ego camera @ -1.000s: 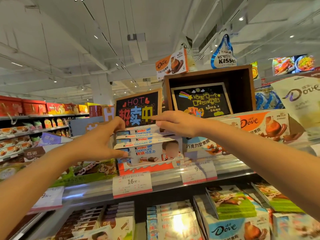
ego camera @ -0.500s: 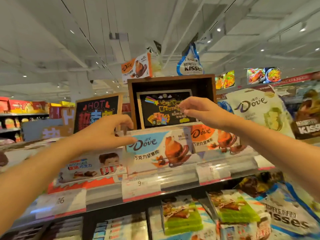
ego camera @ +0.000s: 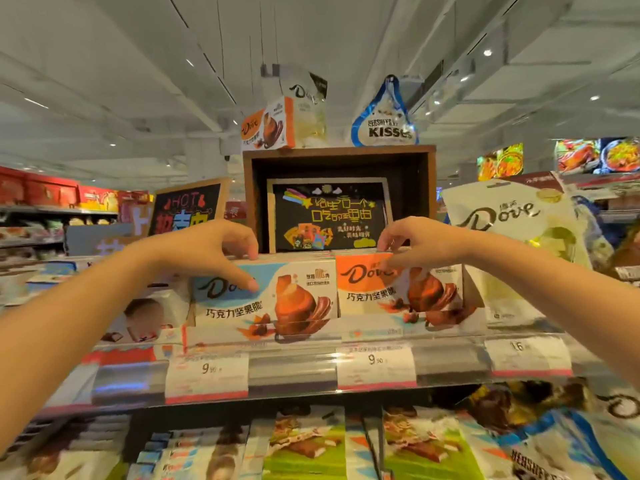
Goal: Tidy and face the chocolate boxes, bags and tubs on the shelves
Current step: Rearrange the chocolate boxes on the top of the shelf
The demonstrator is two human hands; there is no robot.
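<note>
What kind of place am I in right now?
Most likely a supermarket's chocolate aisle: Dove boxes faced on a shelf, price tags along its edge, and a Kisses display on top.

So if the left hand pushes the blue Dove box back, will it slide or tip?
The blue Dove box looks like stiff cardboard, so it probably slides whole. It stands upright and thin, with the left hand gripping its top edge, so it might tip backward.

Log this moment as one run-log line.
left hand grips blue Dove box | right hand grips orange Dove box | shelf-facing underway

Blue Dove box [ego camera: 265,299] upright, front-facing; orange Dove box [ego camera: 398,289] touching its right side.
</note>
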